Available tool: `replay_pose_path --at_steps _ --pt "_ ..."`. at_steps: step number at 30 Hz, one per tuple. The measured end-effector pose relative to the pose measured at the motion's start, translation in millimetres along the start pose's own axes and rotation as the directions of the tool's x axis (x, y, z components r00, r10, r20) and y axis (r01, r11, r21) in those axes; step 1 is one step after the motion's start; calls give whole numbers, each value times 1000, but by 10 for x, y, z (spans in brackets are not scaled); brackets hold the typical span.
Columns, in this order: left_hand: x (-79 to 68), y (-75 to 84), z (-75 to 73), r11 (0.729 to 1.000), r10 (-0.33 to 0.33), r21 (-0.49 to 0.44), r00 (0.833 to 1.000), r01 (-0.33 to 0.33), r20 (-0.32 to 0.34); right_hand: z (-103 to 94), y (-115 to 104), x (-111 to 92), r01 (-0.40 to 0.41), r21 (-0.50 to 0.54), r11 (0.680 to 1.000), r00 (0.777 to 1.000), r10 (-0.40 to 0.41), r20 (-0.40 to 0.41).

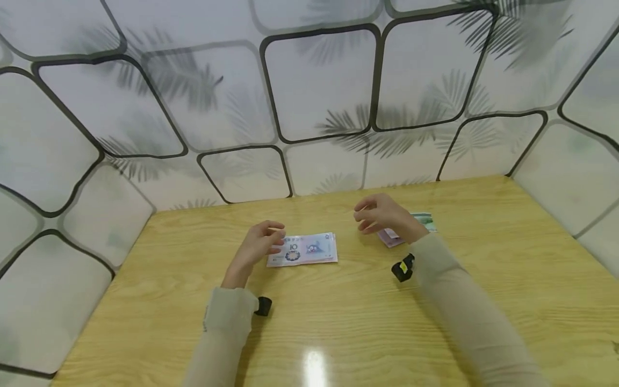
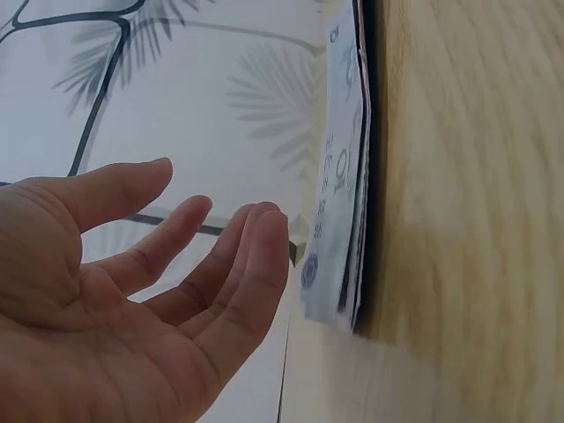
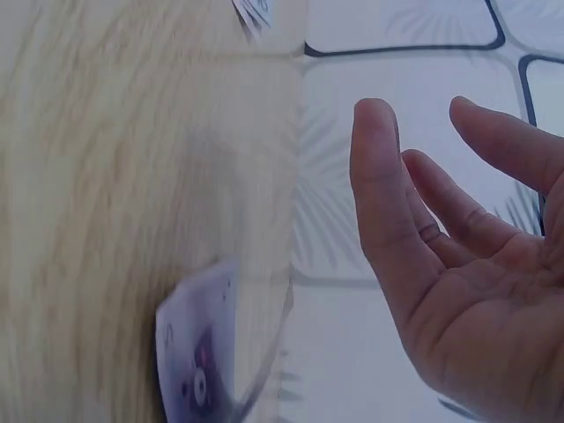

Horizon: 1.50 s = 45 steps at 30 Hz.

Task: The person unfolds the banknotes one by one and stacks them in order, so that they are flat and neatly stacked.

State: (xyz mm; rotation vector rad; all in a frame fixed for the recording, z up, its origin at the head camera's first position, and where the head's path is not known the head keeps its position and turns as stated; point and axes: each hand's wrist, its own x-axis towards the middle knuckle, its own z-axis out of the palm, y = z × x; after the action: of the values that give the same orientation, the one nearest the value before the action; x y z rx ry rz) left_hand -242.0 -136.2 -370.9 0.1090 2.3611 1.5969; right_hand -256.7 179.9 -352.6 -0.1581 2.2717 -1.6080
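Note:
A small stack of banknotes, its top note marked 10, lies flat on the wooden table. My left hand hovers at the stack's left end, fingers loosely bent and holding nothing. In the left wrist view the stack lies apart from the fingertips, its layered edges showing. To the right are more banknotes, a purplish one and a green one. My right hand is above them with relaxed, empty fingers and partly hides them. The right wrist view shows a purplish note below that hand.
The light wood table meets a white wall covering with dark outlines and leaf prints at its back. A black wrist device sits at the right cuff, and another at the left cuff.

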Motion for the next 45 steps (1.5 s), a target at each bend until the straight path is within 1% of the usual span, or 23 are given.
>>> replay_pose_path --at_steps 4,9,12,16,19,23,25,30,35,39,42,45 --pt "36 36 77 1000 30 -1 999 -30 18 -121 11 -55 5 -8 1000 1000 -5 -26" --pt "81 85 211 998 64 -9 997 -64 51 -264 64 -153 18 -17 1000 998 -19 -54" --pt "107 106 283 998 69 -14 995 -69 68 -334 100 -197 12 -30 999 998 -14 -65" --pt "140 145 361 997 71 -12 995 -70 69 -416 137 -233 2 -44 999 998 -5 -66" --pt "166 172 429 996 94 -4 993 -94 73 -486 162 -269 -8 -52 999 998 4 -66" --pt "187 189 544 992 127 2 987 -128 97 -579 212 -322 -24 -49 998 997 20 -80" --pt "186 200 598 991 133 -4 985 -133 109 -617 245 -339 -27 -47 999 996 23 -86" --pt "208 241 695 988 153 -13 980 -152 130 -689 330 -388 -39 -63 997 995 33 -96" --pt "263 312 782 984 175 -2 974 -177 143 -729 386 -450 -54 -48 997 993 49 -109" --pt "318 362 865 978 205 7 963 -209 173 -769 439 -486 -58 -43 997 992 53 -117" --pt "338 391 920 975 214 13 957 -221 194 -793 474 -507 -65 -39 997 991 59 -119" --pt "360 421 977 976 208 17 958 -215 197 -815 501 -527 -62 -31 998 992 58 -114"
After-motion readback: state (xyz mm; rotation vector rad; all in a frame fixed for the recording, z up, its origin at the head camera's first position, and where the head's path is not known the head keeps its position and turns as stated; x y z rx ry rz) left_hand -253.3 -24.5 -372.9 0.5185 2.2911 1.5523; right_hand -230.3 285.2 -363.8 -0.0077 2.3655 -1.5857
